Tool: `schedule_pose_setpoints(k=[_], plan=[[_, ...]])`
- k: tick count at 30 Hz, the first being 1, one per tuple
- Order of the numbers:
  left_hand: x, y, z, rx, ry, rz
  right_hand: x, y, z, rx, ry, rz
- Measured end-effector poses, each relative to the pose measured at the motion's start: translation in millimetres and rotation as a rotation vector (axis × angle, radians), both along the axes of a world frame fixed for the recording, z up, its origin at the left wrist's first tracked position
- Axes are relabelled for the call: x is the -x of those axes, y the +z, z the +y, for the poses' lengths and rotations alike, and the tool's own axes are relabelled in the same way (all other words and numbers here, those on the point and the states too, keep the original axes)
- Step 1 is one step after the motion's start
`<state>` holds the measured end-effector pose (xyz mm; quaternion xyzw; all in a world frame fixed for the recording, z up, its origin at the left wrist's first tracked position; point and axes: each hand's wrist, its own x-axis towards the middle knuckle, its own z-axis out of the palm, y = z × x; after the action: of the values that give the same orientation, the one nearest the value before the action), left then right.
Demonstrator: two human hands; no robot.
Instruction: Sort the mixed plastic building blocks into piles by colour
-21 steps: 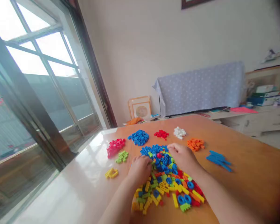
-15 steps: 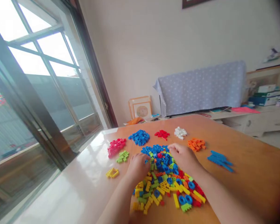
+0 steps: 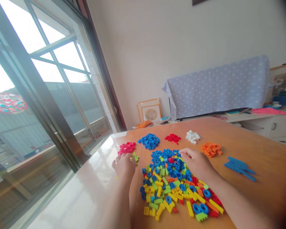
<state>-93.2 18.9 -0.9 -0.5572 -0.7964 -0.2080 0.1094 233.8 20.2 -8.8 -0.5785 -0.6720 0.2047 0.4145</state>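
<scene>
Bricks of mixed colours (image 3: 173, 187) form a spread-out main pile on the table (image 3: 205, 127), directly in front of me and between my forearms. My left hand (image 3: 125, 163) is positioned left of this pile, at the light-green bricks (image 3: 135, 157), which it partly covers, and just short of the pinkish-red bricks (image 3: 126, 147). Its fingers are bent with the tips hidden; I cannot tell how far they are open or whether they hold a piece. My right hand (image 3: 194, 157) is at the main pile's far right edge, fingers curled inward, thumb and forefinger close together; I cannot tell whether anything is gripped. Beyond the main pile, separate groups are arranged from left to right: small blue bricks (image 3: 149, 141), red bricks (image 3: 173, 138), white bricks (image 3: 193, 136) and orange bricks (image 3: 211, 149). Long blue pieces (image 3: 239, 167) lie right of my right hand.
</scene>
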Motion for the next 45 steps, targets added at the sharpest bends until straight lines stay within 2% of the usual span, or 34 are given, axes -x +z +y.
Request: schedule_pose_setpoints(k=[8,15,18,23,26,29,33,38,45], plan=[[9.8,-10.2,3.4,0.068,0.052,0.011,0.3,1.1,0.2,-0.011,0.006,0.008],[-1.5,-1.2,0.9,0.011,0.017,0.010,-1.1,0.4,1.3,0.004,-0.009,0.009],[-15.4,3.0,1.4,0.017,-0.111,-0.047,-1.7,1.0,0.3,0.006,0.003,-0.015],[-46.2,3.8,-2.7,0.129,-0.489,-0.230,-1.3,3.8,-3.1,0.029,0.028,-0.054],[-61.8,4.6,-10.4,0.168,-0.666,-0.179,-0.6,3.8,-4.0,0.062,0.049,-0.110],[-70.2,5.5,-16.9,0.224,-0.777,-0.106,1.5,3.1,-5.4,0.101,0.093,-0.159],[-71.3,4.6,-18.4,0.260,-0.840,-0.089,7.3,5.1,-11.5,0.156,0.178,-0.208],[-68.0,0.6,-13.8,0.259,-0.840,-0.119,12.1,9.6,-20.3,0.195,0.273,-0.291],[-67.6,-5.4,-9.4,0.216,-0.806,-0.091,8.9,3.5,-18.2,0.207,0.267,-0.357]])
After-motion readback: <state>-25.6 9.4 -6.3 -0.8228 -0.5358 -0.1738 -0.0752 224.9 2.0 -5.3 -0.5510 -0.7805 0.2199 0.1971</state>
